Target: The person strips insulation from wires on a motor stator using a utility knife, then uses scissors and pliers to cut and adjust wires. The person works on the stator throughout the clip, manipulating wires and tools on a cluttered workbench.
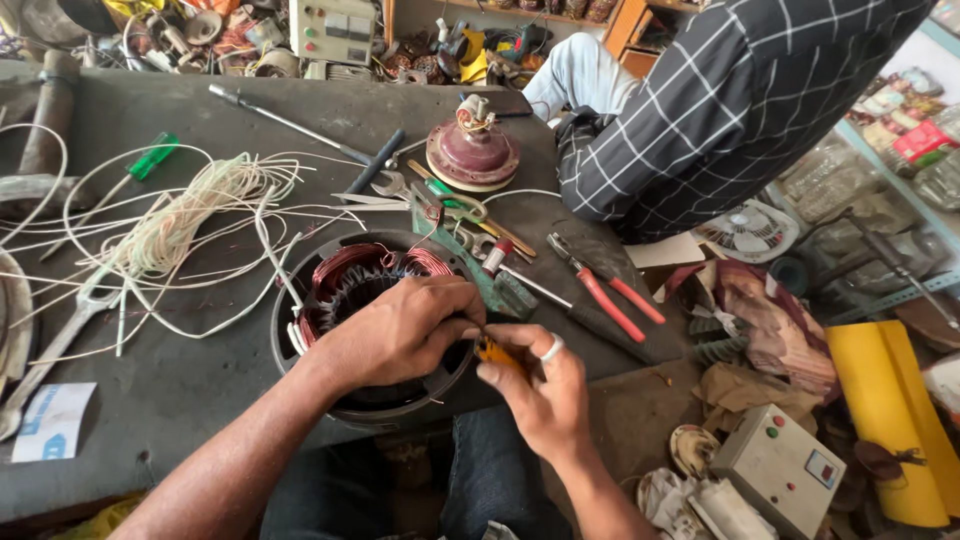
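Note:
A round dark motor stator (300, 345) with copper windings (345, 272) lies at the near edge of a grey workbench (170, 390). My left hand (400, 330) rests over the stator's right side, fingers curled at the windings. My right hand (535, 385), with a ring on one finger, pinches a small orange tool (495, 352) beside the left fingertips at the stator's rim.
A tangle of white wire (170, 225) lies left of the stator. Red-handled pliers (610, 295), screwdrivers and a maroon motor part (472, 155) lie behind it. A person in a checked shirt (720, 110) sits at the right. A grey switch box (780, 465) and yellow sheet (885, 400) lie on the floor.

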Demonstrator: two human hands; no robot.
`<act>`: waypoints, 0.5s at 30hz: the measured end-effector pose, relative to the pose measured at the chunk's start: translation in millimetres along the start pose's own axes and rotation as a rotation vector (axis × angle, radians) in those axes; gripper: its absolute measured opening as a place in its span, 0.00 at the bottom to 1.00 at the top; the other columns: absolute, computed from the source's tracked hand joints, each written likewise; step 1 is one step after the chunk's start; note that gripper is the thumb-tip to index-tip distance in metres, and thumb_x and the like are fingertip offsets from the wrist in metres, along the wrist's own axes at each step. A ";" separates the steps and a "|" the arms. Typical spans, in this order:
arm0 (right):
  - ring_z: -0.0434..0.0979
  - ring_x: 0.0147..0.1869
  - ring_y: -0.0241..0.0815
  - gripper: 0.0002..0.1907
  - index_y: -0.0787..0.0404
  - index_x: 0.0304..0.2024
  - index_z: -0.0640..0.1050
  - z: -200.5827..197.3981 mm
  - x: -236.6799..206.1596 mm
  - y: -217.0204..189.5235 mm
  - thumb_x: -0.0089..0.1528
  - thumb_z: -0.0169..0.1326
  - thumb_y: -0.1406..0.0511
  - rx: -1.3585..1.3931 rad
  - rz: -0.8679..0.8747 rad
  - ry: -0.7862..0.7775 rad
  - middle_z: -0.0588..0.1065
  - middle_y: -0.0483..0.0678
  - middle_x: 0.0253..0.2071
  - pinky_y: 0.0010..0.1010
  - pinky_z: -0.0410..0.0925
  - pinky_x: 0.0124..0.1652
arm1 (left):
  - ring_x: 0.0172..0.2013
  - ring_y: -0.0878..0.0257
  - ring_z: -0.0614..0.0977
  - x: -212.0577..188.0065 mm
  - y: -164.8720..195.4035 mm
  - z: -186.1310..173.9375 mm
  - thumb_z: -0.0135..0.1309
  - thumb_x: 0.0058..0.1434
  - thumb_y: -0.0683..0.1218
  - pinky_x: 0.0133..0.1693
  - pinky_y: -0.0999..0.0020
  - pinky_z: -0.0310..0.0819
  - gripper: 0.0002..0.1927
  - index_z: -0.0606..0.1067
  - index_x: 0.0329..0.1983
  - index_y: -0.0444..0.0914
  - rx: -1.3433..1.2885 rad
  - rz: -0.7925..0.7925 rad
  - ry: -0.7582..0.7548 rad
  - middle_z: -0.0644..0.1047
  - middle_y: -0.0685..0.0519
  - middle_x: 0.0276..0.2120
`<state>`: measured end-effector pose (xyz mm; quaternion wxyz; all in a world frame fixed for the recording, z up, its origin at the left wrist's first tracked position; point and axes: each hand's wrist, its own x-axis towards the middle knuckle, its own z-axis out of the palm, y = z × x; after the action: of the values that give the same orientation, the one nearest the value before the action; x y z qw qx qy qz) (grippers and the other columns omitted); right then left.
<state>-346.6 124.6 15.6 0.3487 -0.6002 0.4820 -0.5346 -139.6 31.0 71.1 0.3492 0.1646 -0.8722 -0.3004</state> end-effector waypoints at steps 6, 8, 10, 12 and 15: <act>0.80 0.35 0.38 0.17 0.63 0.48 0.82 -7.3 -12.8 -12.5 0.55 0.63 0.74 -0.460 -0.505 0.063 0.78 0.49 0.36 0.26 0.73 0.35 | 0.38 0.46 0.82 0.9 0.8 -3.0 0.55 0.58 0.39 0.41 0.56 0.74 0.04 0.74 0.35 0.34 -0.004 -0.004 -0.020 0.79 0.45 0.32; 0.79 0.33 0.41 0.18 0.62 0.46 0.83 -10.1 -16.5 -23.4 0.53 0.66 0.74 -0.500 -0.514 0.051 0.77 0.50 0.35 0.27 0.72 0.32 | 0.38 0.47 0.82 0.8 1.5 -3.9 0.54 0.58 0.39 0.41 0.56 0.74 0.03 0.74 0.35 0.34 0.000 -0.038 -0.042 0.79 0.45 0.32; 0.79 0.31 0.38 0.19 0.60 0.46 0.82 -20.4 -18.9 -33.9 0.52 0.67 0.73 -0.483 -0.522 0.096 0.77 0.49 0.35 0.24 0.71 0.31 | 0.39 0.46 0.81 1.6 1.5 -5.0 0.55 0.57 0.39 0.41 0.55 0.74 0.04 0.75 0.35 0.34 -0.009 -0.012 -0.033 0.79 0.45 0.32; 0.79 0.32 0.37 0.20 0.60 0.46 0.82 -25.7 -16.2 -36.0 0.51 0.68 0.72 -0.492 -0.461 0.047 0.77 0.48 0.35 0.24 0.71 0.33 | 0.39 0.45 0.81 -1.3 2.9 -5.1 0.55 0.58 0.40 0.41 0.55 0.73 0.04 0.75 0.35 0.34 -0.015 -0.023 -0.025 0.79 0.45 0.33; 0.80 0.36 0.40 0.22 0.62 0.49 0.80 -26.9 -5.9 -25.9 0.51 0.66 0.73 -0.456 -0.277 -0.045 0.78 0.48 0.34 0.26 0.73 0.38 | 0.39 0.45 0.81 0.6 1.8 -5.0 0.56 0.58 0.40 0.41 0.55 0.73 0.05 0.74 0.35 0.34 -0.010 -0.014 -0.027 0.79 0.44 0.33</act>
<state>-367.4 140.3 42.9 0.1388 -0.7353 0.4954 -0.4412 -136.6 30.1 75.5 0.3362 0.1648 -0.8742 -0.3092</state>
